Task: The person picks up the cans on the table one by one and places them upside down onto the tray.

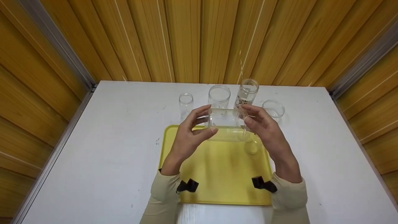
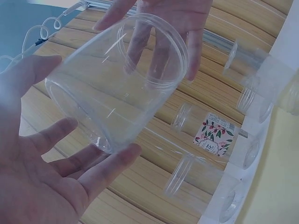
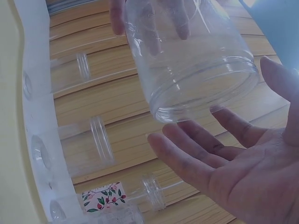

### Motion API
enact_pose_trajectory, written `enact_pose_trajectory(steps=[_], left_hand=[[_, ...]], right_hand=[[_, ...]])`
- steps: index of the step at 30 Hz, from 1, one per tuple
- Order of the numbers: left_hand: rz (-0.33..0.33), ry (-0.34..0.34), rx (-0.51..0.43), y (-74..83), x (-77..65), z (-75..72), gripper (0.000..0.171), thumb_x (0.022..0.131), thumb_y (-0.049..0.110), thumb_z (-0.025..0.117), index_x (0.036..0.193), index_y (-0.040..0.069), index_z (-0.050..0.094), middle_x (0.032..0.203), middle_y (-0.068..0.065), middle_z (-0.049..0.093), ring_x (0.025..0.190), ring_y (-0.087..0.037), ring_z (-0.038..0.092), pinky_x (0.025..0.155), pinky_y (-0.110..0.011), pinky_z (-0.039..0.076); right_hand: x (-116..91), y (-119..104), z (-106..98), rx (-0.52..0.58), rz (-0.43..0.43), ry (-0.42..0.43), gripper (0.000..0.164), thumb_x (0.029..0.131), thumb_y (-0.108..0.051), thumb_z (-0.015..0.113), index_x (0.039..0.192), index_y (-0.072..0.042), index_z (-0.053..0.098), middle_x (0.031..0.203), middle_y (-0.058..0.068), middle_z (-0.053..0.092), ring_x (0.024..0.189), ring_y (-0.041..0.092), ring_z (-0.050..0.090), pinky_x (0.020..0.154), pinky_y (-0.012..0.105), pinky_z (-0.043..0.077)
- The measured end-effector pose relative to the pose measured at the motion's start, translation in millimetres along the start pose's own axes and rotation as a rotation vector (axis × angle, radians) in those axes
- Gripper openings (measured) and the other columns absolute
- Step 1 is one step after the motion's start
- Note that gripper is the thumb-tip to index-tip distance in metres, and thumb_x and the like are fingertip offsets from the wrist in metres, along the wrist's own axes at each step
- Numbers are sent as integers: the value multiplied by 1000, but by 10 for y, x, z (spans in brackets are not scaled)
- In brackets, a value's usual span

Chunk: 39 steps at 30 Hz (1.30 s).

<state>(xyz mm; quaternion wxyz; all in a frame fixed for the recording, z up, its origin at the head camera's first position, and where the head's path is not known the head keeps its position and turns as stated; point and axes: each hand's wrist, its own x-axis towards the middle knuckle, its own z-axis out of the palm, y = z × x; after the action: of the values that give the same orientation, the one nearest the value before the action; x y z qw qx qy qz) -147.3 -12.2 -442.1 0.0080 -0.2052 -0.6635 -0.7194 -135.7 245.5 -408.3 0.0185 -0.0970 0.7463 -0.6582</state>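
Observation:
A clear, wide-mouthed plastic jar (image 1: 225,124) is held on its side above the yellow tray (image 1: 217,186). Its base faces left and its open threaded mouth faces right. My left hand (image 1: 189,137) holds the base end, with the thumb and fingertips spread around the bottom edge in the left wrist view. At the mouth end is my right hand (image 1: 269,133), fingers loosely extended with the tips right at the rim in the right wrist view. The right thumb stands apart from the jar there.
Behind the tray stand a slim clear jar (image 1: 186,107), a wider clear jar (image 1: 219,95), a tall jar (image 1: 247,91) with a floral label (image 2: 215,134), and a low round clear container (image 1: 273,109). Another small clear container (image 1: 252,147) is at the tray's right side. Wood-look panels (image 1: 199,40) border the white table (image 1: 108,140).

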Motion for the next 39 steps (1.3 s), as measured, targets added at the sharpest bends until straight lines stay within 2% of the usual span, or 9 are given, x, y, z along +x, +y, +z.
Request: enact_pose_trajectory(steps=[4, 9, 12, 17, 24, 30, 39], left_hand=[[1, 18, 7, -1, -1, -27, 64, 94, 18, 79, 153, 10, 55, 146, -14, 58, 132, -30, 59, 97, -47, 58], [9, 27, 10, 11, -6, -68, 65, 94, 16, 79, 153, 6, 53, 146, -16, 58, 133, -35, 58, 97, -46, 58], [4, 37, 14, 12, -11, -96, 66, 94, 17, 79, 154, 6, 53, 147, -16, 58, 132, -35, 58, 98, -44, 58], [3, 52, 37, 7, -23, -139, 67, 94, 19, 79, 154, 6, 53, 148, -18, 57, 131, -29, 59, 99, -44, 57], [6, 74, 78, 18, -34, -206, 66, 94, 21, 79, 154, 9, 54, 148, -14, 57, 132, -30, 59, 99, -45, 57], [4, 87, 94, 25, -32, -255, 66, 95, 22, 79, 154, 12, 54, 149, -16, 56, 132, -26, 59, 100, -46, 57], [-22, 108, 129, -14, -91, -364, 66, 95, 21, 80, 154, 11, 54, 148, -11, 58, 131, -30, 59, 99, -44, 57]], right_hand=[[-6, 4, -42, 42, -43, 32, 46, 109, -13, 56, 153, -4, 51, 150, 12, 55, 140, 27, 51, 106, 38, 51], [-26, -3, -112, 51, -81, 92, 47, 108, -11, 59, 152, -1, 50, 149, 15, 53, 140, 29, 50, 107, 31, 50], [-37, -10, -153, 8, -90, 131, 48, 107, -11, 61, 152, 1, 50, 149, 13, 52, 141, 27, 49, 108, 27, 48], [-57, -26, -207, -132, -88, 187, 49, 107, -14, 64, 151, 1, 51, 151, 9, 53, 141, 22, 49, 110, 26, 44], [-84, -19, -266, -315, -46, 237, 53, 106, -25, 68, 153, -5, 53, 155, 6, 52, 143, 21, 46, 111, 36, 46], [-105, 14, -357, -402, -28, 266, 58, 106, -27, 69, 156, -4, 49, 157, 12, 49, 147, 29, 43, 117, 51, 40], [-141, 83, -456, -539, -99, 311, 55, 104, -27, 71, 151, -2, 55, 147, 17, 53, 142, 34, 46, 115, 59, 39]])
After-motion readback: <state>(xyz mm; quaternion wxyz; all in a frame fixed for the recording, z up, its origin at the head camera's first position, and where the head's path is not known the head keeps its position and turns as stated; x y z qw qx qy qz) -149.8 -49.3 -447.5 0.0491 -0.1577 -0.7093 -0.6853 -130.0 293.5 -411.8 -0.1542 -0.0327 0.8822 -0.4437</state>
